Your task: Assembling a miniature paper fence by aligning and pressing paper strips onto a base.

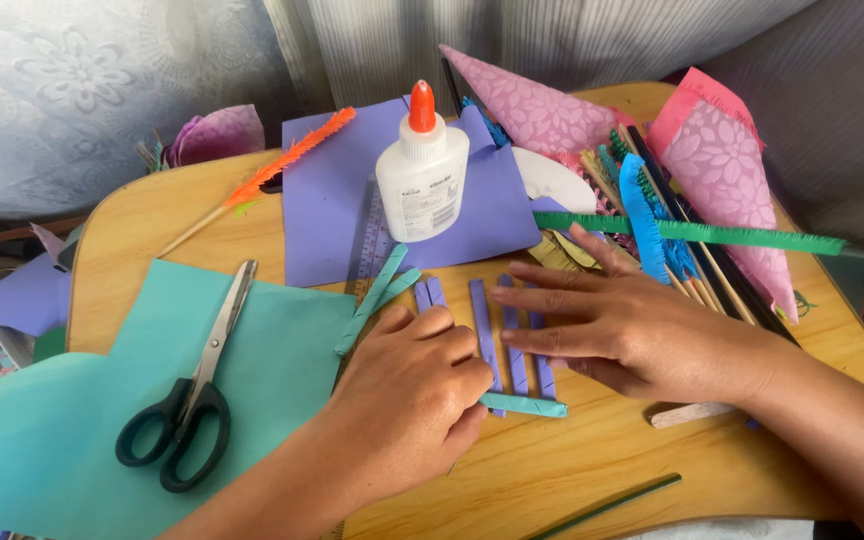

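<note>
Several purple folded paper strips lie side by side on the wooden table. A teal strip lies across their near ends, and my left hand has its fingers curled over the left end of that strip. Laid flat with fingers spread, my right hand presses on the right-hand purple strips. Two more teal strips lie slanted just left of the purple ones.
A white glue bottle with an orange cap stands on a purple sheet. Black-handled scissors rest on a teal sheet. Pink paper cones, a green fringed strip, sticks and an orange fringed stick crowd the back.
</note>
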